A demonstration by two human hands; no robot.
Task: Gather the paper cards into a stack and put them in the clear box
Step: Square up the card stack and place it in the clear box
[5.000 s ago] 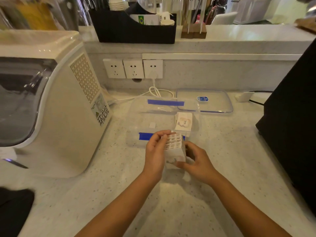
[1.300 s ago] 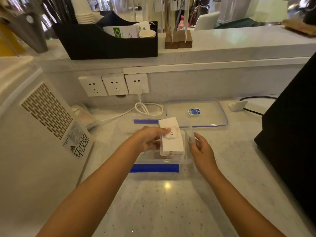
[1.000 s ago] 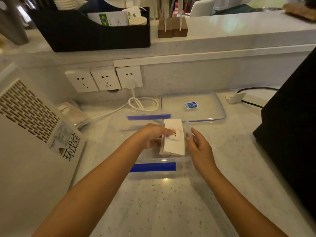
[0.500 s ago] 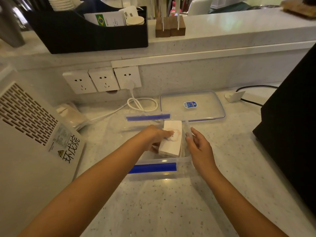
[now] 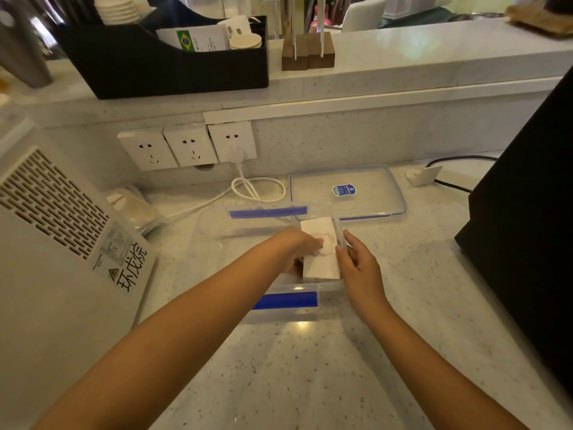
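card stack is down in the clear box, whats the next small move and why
Probably let go and draw the left hand out. The card stack already sits inside the clear box, against its right wall, which the right hand steadies. The lid lies behind, to go on next.

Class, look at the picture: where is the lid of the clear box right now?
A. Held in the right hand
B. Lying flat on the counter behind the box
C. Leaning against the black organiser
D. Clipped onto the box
B. The clear lid lies flat on the counter just behind the open clear box, while the left hand sets the card stack inside it.
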